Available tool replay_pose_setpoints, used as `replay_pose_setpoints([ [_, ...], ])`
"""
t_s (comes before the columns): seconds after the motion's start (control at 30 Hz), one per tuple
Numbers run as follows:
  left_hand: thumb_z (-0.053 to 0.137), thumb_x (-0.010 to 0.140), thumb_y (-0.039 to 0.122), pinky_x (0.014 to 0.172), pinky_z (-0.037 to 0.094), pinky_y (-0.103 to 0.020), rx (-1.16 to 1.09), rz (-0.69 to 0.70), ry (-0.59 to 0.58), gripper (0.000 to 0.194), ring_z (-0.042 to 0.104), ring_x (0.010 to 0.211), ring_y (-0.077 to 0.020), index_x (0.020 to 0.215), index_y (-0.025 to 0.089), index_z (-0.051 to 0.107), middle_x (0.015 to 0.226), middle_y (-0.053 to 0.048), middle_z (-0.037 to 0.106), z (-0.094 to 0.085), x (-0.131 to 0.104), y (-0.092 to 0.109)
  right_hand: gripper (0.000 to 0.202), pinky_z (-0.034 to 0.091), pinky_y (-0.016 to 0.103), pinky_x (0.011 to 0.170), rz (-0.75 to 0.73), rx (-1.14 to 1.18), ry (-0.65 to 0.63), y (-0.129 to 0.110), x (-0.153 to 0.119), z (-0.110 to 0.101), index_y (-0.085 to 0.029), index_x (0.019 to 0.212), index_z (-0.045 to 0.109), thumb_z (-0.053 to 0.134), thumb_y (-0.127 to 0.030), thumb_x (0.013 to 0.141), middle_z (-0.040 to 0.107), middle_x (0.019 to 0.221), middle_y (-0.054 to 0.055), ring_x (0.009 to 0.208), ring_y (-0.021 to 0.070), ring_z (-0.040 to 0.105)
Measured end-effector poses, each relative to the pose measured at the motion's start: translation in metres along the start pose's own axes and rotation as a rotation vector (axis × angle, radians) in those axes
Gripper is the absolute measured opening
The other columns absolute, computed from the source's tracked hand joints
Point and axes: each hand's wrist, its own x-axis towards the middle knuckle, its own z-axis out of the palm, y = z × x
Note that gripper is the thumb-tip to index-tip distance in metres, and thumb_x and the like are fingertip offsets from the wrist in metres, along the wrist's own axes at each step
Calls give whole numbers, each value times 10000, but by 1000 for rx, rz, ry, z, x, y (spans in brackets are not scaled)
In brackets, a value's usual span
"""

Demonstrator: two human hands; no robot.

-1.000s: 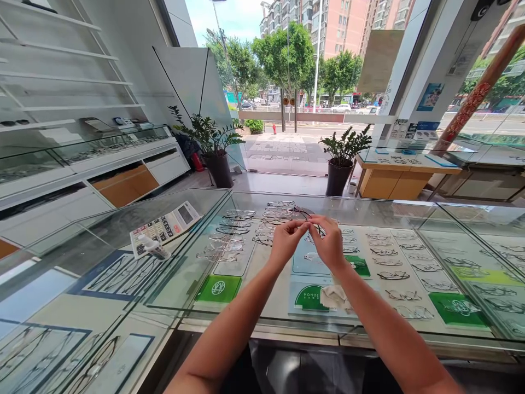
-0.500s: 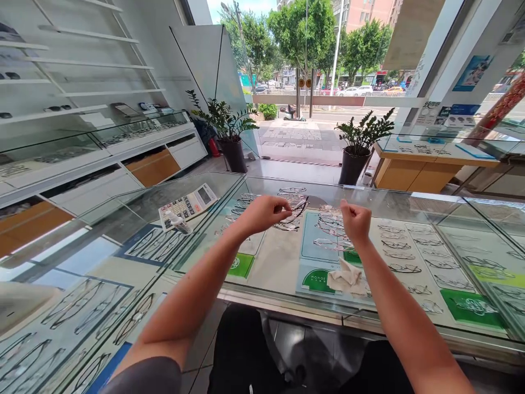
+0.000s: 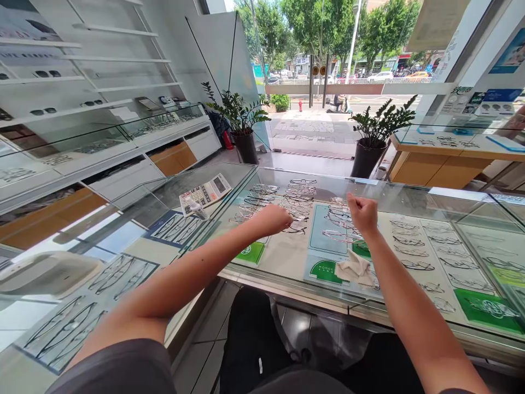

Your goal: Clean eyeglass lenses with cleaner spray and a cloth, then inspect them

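Daylight reaches a glass display counter (image 3: 283,257) in the head view, rows of eyeglasses (image 3: 301,200) lying just beyond and between the hands. Curled fingers of the left hand (image 3: 275,219) sit near the frames, though I cannot tell what they grip; the right hand (image 3: 364,214) is clenched, nothing showing in it, beside a pink pair (image 3: 342,236). Handling such thin frames well calls for light fingertips and steady wrists.
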Motion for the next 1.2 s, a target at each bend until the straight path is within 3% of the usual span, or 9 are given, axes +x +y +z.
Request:
replay_pose_setpoints([
  [0.37,669,911,150,708,430,-334,-34,-25,17,210,728,728,-270,755,189,805,766,-139,766,17,6,-2,624,232,338,582,10,-7,-25,3,-1,2,-254,567,247,550,-536,1035,186,557,-58,588,124,183],
  [0.53,716,911,270,698,428,-324,-42,-8,-11,146,731,766,-272,913,234,857,817,-116,792,9,7,-11,628,236,336,583,14,-2,-37,2,-1,2,-251,558,256,548,-524,1042,192,544,-61,580,123,189],
  [0.73,673,934,285,785,462,-319,-72,-107,70,240,734,866,-266,1080,261,862,947,-107,823,0,26,-25,635,241,333,576,28,7,-75,2,-1,3,-249,550,262,556,-541,1031,190,548,-60,577,120,196],
  [0.97,670,879,188,693,412,-312,-105,-67,77,178,698,753,-248,886,220,845,807,-108,783,18,43,-29,635,239,331,575,31,2,-84,5,-1,5,-250,547,266,550,-544,1033,193,544,-61,573,122,194],
  [1.2,669,846,188,716,420,-306,-151,-57,79,195,693,759,-239,888,237,852,841,-98,788,16,40,-25,636,237,328,565,40,51,-134,-2,-2,6,-260,541,241,541,-556,1017,168,547,-61,586,124,169],
])
